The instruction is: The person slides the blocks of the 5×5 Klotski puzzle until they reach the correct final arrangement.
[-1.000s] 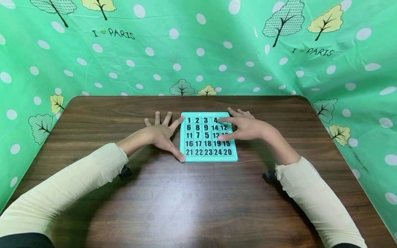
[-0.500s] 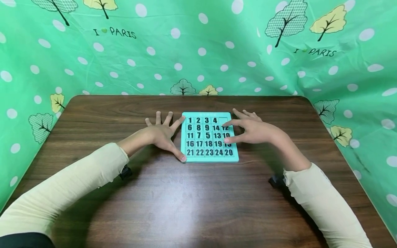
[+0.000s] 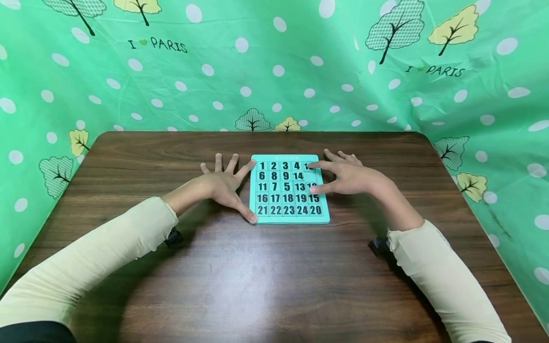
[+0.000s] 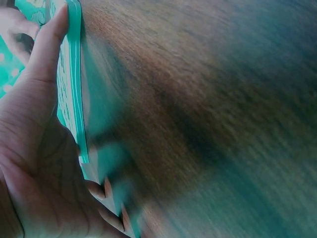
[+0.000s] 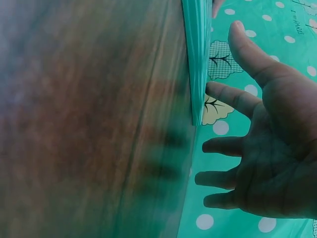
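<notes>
A turquoise number slide puzzle [image 3: 291, 221] lies flat on the table, its tiles printed with black numbers. My left hand [image 3: 220, 186] spreads its fingers at the puzzle's left side, thumb at the near corner and index finger at the far corner. In the left wrist view the thumb [image 4: 49, 44] lies against the puzzle's edge [image 4: 74, 99]. From the right, my right hand [image 3: 358, 178] reaches over, index fingertip on the partly covered top right tile. Its thumb overlaps the third row's right tile. A gap [image 3: 310, 176] shows right of the 14 tile [image 3: 298, 176].
The brown wooden table [image 3: 240, 286] spreads out around the puzzle. A green dotted curtain [image 3: 274, 57] printed with trees hangs behind the table and along both sides. A small black device [image 3: 173, 237] is at the left cuff, another [image 3: 377, 246] at the right.
My right index finger moved off the 4 tile to the right column, then away from me. The 12 tile slid up into the top right corner. The left hand stayed put.
</notes>
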`<action>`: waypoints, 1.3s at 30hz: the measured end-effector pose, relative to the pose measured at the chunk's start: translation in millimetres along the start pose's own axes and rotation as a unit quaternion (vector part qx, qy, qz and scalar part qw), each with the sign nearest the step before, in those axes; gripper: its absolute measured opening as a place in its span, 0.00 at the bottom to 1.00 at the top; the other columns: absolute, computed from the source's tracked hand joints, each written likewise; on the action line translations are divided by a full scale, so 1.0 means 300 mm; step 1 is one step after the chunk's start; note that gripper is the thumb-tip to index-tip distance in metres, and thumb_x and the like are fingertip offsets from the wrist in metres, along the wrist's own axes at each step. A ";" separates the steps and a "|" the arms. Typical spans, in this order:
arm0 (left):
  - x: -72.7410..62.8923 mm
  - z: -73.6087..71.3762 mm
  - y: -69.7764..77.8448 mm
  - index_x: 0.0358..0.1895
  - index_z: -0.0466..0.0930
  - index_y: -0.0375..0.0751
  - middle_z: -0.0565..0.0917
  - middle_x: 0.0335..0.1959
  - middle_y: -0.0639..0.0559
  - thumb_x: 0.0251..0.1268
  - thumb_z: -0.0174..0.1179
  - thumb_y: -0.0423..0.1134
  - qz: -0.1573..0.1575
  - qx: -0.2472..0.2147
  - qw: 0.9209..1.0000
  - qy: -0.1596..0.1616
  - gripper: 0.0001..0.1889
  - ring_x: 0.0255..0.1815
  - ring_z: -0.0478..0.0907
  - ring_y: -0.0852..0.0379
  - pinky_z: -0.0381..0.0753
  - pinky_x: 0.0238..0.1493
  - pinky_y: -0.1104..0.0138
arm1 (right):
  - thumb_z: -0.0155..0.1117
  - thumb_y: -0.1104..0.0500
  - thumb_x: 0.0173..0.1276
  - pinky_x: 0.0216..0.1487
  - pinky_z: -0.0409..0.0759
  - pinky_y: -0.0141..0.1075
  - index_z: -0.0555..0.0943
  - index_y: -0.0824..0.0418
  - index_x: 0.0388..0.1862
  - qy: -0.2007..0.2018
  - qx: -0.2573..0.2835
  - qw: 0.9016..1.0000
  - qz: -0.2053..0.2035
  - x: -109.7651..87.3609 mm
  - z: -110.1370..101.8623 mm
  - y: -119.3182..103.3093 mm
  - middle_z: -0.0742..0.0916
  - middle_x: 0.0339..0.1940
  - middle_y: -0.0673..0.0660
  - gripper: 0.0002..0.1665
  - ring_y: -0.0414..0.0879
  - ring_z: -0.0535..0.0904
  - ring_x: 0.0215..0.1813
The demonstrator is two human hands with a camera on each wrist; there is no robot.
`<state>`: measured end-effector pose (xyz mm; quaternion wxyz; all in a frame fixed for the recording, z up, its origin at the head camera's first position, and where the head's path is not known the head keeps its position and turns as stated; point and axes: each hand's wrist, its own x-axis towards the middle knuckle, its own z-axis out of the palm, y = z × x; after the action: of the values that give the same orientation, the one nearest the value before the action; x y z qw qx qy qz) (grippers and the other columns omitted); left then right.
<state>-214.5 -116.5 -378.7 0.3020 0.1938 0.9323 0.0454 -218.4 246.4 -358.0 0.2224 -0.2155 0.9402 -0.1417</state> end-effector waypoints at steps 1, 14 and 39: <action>0.000 0.000 0.000 0.92 0.14 0.70 0.19 0.94 0.33 0.40 0.75 0.90 0.000 0.000 1.000 0.000 0.88 0.88 0.12 0.16 0.26 0.77 0.10 | 0.70 0.22 0.74 0.88 0.35 0.82 0.69 0.43 0.91 0.001 -0.001 1.000 0.002 0.003 -0.001 0.000 0.49 0.96 0.74 0.55 0.85 0.39 0.93; 0.000 0.003 -0.004 0.91 0.14 0.72 0.19 0.94 0.35 0.39 0.75 0.90 0.001 -0.005 1.000 0.002 0.88 0.89 0.11 0.18 0.24 0.77 0.11 | 0.71 0.27 0.77 0.88 0.35 0.82 0.75 0.39 0.88 -0.020 -0.008 0.999 -0.043 -0.003 0.025 -0.051 0.49 0.98 0.69 0.46 0.82 0.39 0.94; 0.009 0.005 -0.006 0.91 0.14 0.75 0.19 0.94 0.35 0.39 0.76 0.90 -0.001 -0.007 1.000 0.000 0.88 0.89 0.11 0.18 0.25 0.78 0.11 | 0.69 0.25 0.77 0.89 0.34 0.81 0.73 0.37 0.89 -0.023 -0.031 0.998 -0.052 0.051 0.039 -0.123 0.51 0.98 0.67 0.46 0.80 0.37 0.95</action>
<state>-216.3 -117.2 -381.8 0.3035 0.1911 0.9321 0.0515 -212.4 205.3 -360.2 0.2299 -0.2746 0.9261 -0.1188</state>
